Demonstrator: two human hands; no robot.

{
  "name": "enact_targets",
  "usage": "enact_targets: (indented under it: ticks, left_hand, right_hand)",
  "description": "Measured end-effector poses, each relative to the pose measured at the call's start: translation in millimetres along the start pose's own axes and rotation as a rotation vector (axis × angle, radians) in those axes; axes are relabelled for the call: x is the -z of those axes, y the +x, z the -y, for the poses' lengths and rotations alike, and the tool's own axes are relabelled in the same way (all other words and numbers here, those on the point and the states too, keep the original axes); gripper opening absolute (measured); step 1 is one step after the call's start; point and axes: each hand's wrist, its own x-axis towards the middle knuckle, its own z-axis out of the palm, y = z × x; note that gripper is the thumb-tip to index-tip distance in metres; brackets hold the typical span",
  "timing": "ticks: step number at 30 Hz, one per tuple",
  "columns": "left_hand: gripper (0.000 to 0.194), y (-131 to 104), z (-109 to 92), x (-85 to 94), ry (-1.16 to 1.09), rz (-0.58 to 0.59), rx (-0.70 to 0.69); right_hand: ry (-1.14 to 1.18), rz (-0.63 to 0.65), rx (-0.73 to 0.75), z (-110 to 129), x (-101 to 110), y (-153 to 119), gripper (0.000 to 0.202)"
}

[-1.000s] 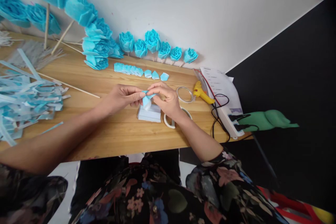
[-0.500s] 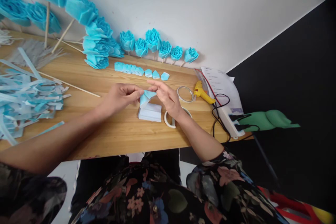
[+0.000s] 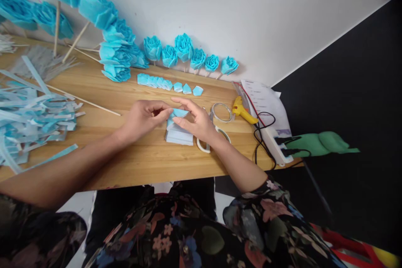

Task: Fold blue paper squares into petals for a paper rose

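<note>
Between my hands is a folded light-blue crepe paper piece [image 3: 180, 113], with a pointed flap at its right. My left hand [image 3: 146, 116] pinches its left end between thumb and fingers. My right hand [image 3: 199, 122] has its thumb on the front of the piece and its fingers reaching behind, their tips partly hidden. Just beneath lies a stack of pale paper strips [image 3: 179, 137] on the wooden table [image 3: 150, 163]. A white tape roll [image 3: 203, 147] sits partly under my right wrist. Beyond my hands runs a row of small folded blue petals [image 3: 153, 81].
Small blue paper flowers [image 3: 183, 47] on sticks line the wall, with larger ones [image 3: 97, 8] at left. Paper strips [image 3: 34, 121] pile up at left. On the right are another tape roll [image 3: 222, 112], a yellow glue gun [image 3: 243, 111] and a corded power strip [image 3: 276, 150].
My right thumb has come down and left onto the paper piece, and the right fingers have shifted slightly left. My left hand keeps its pinch.
</note>
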Motion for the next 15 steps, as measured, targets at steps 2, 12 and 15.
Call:
enact_targets:
  ticks: [2,12,15]
  left_hand:
    - [0.031,-0.4,-1.0,-0.1,0.009,0.0,-0.005]
    - [0.026,2.1,2.4,-1.0,-0.097,0.114,0.064]
    - [0.028,1.9,-0.8,1.2,-0.108,0.14,0.083]
  right_hand:
    - [-0.025,-0.035,0.002,-0.8,-1.1,0.3,0.044]
    - [0.051,-0.167,0.018,-8.0,0.3,2.3,0.04]
    - [0.043,-0.17,0.009,-9.1,0.1,3.0,0.04]
